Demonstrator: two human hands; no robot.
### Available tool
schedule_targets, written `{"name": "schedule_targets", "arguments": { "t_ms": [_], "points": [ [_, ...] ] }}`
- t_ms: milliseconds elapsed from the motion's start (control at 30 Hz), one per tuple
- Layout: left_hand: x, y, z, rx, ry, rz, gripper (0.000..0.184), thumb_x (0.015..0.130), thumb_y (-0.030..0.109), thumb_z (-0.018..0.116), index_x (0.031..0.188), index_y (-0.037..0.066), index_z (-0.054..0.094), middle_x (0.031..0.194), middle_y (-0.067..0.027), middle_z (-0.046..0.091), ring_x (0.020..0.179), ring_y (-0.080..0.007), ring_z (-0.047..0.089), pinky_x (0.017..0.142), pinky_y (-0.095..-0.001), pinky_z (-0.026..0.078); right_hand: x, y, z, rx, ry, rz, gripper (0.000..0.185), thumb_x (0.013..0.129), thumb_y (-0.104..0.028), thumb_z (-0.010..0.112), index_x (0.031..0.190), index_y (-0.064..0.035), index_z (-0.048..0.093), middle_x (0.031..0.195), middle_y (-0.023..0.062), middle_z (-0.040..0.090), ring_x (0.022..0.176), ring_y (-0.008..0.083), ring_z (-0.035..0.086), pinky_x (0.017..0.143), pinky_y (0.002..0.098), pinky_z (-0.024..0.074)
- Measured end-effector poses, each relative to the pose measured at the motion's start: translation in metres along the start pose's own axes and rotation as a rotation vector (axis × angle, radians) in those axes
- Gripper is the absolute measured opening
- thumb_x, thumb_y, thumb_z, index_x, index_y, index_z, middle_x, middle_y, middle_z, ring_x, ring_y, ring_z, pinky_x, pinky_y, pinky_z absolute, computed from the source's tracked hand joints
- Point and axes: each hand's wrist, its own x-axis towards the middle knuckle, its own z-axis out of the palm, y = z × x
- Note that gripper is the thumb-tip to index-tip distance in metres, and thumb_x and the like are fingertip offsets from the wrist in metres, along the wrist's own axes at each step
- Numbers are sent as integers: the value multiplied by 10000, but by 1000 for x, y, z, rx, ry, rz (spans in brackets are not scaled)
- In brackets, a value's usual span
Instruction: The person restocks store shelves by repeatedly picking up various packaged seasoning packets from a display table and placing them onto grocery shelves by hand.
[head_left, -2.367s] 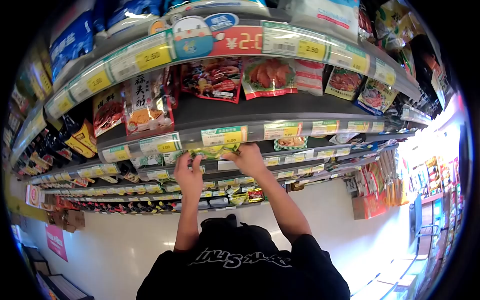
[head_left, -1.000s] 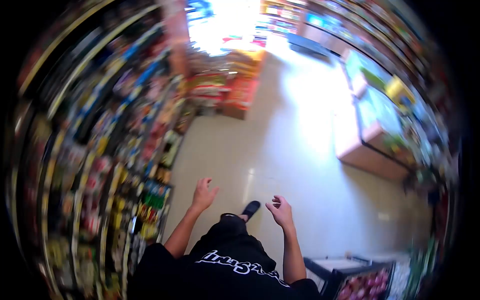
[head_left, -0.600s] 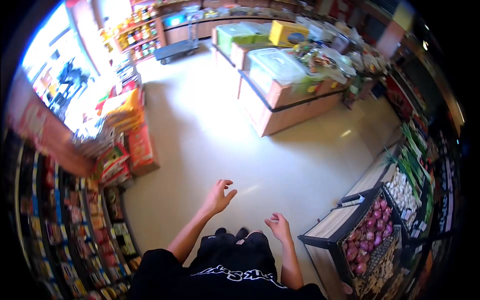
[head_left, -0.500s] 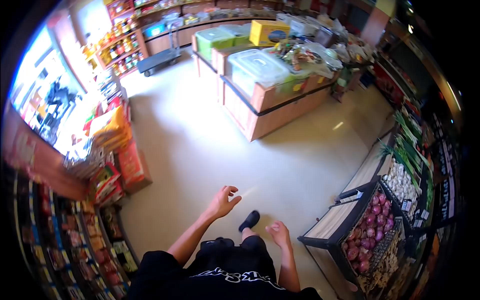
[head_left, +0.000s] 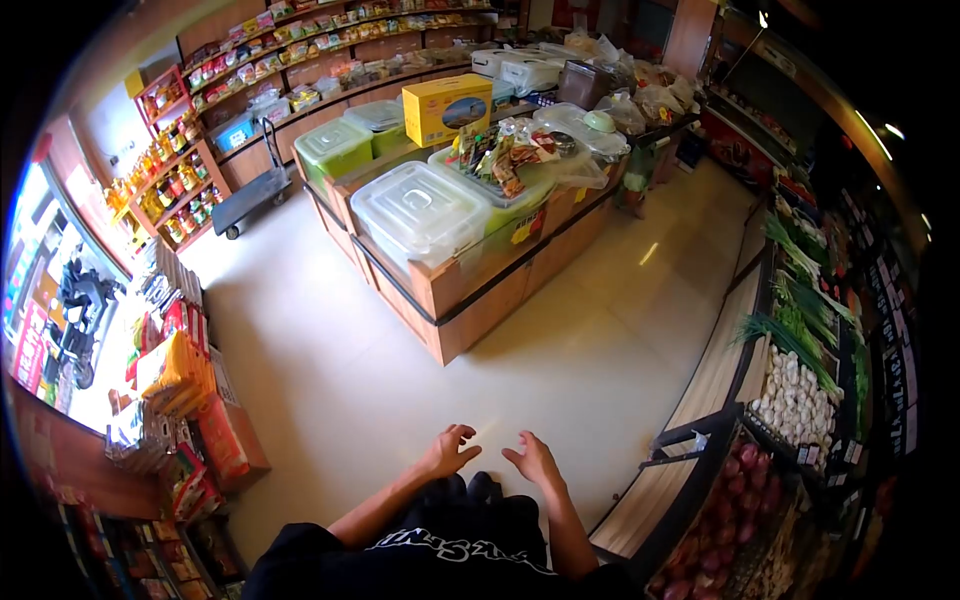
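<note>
Pale glossy tile floor (head_left: 570, 390) open btwn brown wooden counter (head_left: 505, 315) w/ black strips, near corner pointing at hands, well apart, & black-framed pale-wood produce stand (head_left: 630, 505), near right hand (head_left: 533, 460), on its R. Red cardboard box (head_left: 228, 440) bounds L side. Right & left hand (head_left: 448, 455) over floor, fingers loosely bent, thumbs spread. Vs prev frame: counter larger, lower in view; hands nearer e/o; round purple-red onions (head_left: 730, 510) lower too.
</note>
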Motion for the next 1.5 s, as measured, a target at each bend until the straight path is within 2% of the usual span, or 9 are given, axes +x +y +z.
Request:
{"name": "schedule_targets", "arguments": {
  "t_ms": [200, 267, 367, 533, 700, 900, 1267, 1400, 1500],
  "points": [
    [151, -17, -23, -108, 142, -88, 396, 817, 265, 715, 1089, 2, 597, 1051, -168, 622, 919, -272, 634, 797, -356, 519, 154, -39, -73, 160, -122, 33, 666, 804, -367, 712, 1301, 2, 468, 1193, 209, 602, 1056, 322, 610, 879, 381, 494],
    [205, -37, -30, -155, 118, -126, 412, 822, 268, 710, 1110, -4, 596, 1044, -161, 634, 918, -248, 636, 794, -353, 515, 214, -25, -79, 128, -131, -22, 656, 828, -346, 706, 1319, 6, 448, 1217, 173, 589, 969, 240, 641, 791, 349, 528],
    [289, -50, -46, -264, 36, -298, 417, 841, 290, 693, 1115, -10, 602, 980, -146, 667, 895, -233, 645, 783, -352, 517, 299, -10, -95, 151, -119, -26, 671, 827, -338, 717, 1323, 14, 436, 1214, 185, 584, 969, 239, 641, 792, 340, 530],
    [459, -66, -82, -134, 47, -185, 318, 819, 275, 682, 989, 9, 644, 922, -154, 661, 845, -258, 649, 727, -352, 507, 436, -11, -136, 253, -128, 33, 669, 819, -318, 734, 1312, 24, 438, 1206, 195, 584, 956, 232, 643, 788, 337, 531],
    [610, -69, -126, -13, 347, 34, 279, 837, 199, 642, 1028, -3, 615, 905, -172, 654, 858, -294, 641, 759, -377, 504, 566, -20, -165, 348, -52, -24, 678, 798, -352, 751, 1281, 36, 474, 1202, 205, 589, 1124, 257, 571, 921, 367, 474],
    [740, -45, -148, -277, 543, -150, 350, 859, 187, 624, 1133, -25, 578, 1023, -181, 662, 969, -272, 641, 836, -357, 503, 713, -44, -215, 290, -50, -155, 614, 798, -316, 750, 1249, 34, 524, 1252, 206, 571, 1202, 288, 530, 968, 366, 441],
    [887, -62, -123, -441, 927, -315, 542, 877, 212, 679, 1290, -24, 420, 1204, -184, 584, 1087, -260, 596, 898, -354, 503, 960, -63, -236, 232, -218, -532, 519, 821, -221, 696, 1257, -1, 520, 1115, 164, 620, 953, 273, 616, 820, 355, 487],
    [905, -69, -112, -571, 897, -406, 367, 904, 156, 647, 1179, -6, 465, 1070, -112, 633, 985, -166, 612, 835, -305, 503, 996, -60, -225, 325, -377, -505, 478, 829, -150, 686, 1252, -4, 520, 1088, 150, 624, 922, 243, 611, 796, 348, 486],
    [920, -45, -100, -700, 1081, -250, 301, 918, 139, 628, 1143, 4, 482, 1020, -78, 645, 916, -144, 623, 781, -284, 501, 1016, -42, -214, 446, -372, -638, 417, 839, -63, 666, 1231, -1, 538, 1011, 99, 640, 856, 160, 591, 743, 306, 484]
  ]
}}
